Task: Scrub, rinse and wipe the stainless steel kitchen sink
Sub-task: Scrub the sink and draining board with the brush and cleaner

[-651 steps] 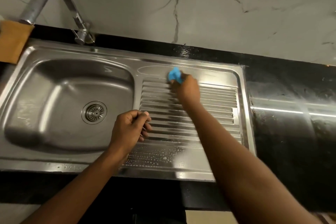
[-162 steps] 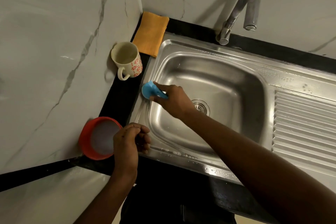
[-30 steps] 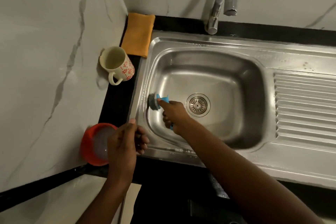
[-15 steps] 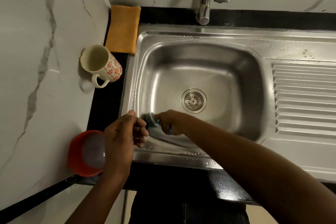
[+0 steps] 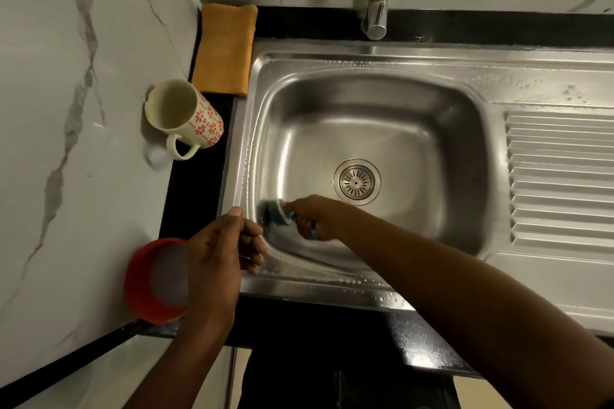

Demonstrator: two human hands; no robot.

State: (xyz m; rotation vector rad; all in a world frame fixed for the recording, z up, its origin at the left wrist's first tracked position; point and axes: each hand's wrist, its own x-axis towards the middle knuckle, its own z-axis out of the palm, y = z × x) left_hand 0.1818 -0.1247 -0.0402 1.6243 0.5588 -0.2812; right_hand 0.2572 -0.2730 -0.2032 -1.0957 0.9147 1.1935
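scrubbing stage, lower left of the sink (image 5: 382, 116)
our right hand (image 5: 312, 216) grips the scrubber (image 5: 275, 211) against its wall; left hand (image 5: 219, 252) curled, empty. suds show; we judge rinse and wipe undone.

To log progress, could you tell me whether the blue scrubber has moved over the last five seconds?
Yes: the blue scrubber went from the sink's left rim down into the basin, near-left of the drain.

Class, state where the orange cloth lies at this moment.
In the head view the orange cloth lies on the black counter at the sink's far-left corner, just beyond the mug.
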